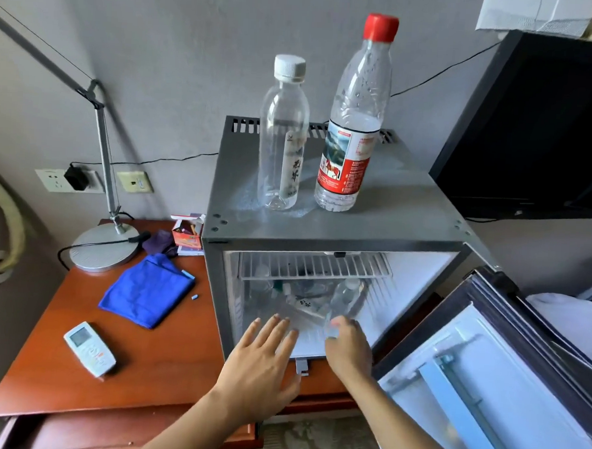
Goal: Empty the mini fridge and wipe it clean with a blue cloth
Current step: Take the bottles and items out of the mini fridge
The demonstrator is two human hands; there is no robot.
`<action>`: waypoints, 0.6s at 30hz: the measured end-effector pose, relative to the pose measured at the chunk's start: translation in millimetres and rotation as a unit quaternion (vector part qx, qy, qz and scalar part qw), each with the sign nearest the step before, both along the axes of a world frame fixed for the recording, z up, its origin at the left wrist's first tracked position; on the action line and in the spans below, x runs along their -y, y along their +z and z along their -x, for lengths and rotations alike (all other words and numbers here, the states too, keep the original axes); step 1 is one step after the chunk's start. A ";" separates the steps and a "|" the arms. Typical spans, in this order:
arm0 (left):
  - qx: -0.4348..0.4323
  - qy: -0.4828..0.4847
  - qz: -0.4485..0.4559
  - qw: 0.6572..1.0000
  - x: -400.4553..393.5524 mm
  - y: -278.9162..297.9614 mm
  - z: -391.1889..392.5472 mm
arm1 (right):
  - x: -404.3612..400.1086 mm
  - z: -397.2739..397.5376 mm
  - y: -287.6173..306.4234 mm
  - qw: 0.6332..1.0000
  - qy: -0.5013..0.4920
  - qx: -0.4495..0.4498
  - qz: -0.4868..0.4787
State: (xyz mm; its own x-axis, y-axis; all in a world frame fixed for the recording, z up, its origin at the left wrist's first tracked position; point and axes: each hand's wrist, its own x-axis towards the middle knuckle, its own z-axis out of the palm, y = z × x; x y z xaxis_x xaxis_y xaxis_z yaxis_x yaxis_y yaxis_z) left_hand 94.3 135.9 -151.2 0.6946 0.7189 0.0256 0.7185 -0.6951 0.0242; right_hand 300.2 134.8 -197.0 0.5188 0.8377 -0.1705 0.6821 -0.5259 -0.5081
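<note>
Reaching into the mini fridge (335,240)

The right hand (348,347) holds a small bottle (343,302) standing up on the fridge floor. The left hand (263,356) is flat and holds nothing. The blue cloth (147,290) waits on the tabletop (57,376), left.

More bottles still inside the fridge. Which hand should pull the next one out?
Right. The right hand is already curled round a clear bottle at the mini fridge opening. The left hand hovers open with spread fingers at the front edge, holding nothing, so it would need a fresh reach.
</note>
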 end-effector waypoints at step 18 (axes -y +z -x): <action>0.041 0.093 0.034 0.994 11.2 -5.1 11.7 | -117.0 -48.6 -25.5 0.989 -0.131 0.073 0.007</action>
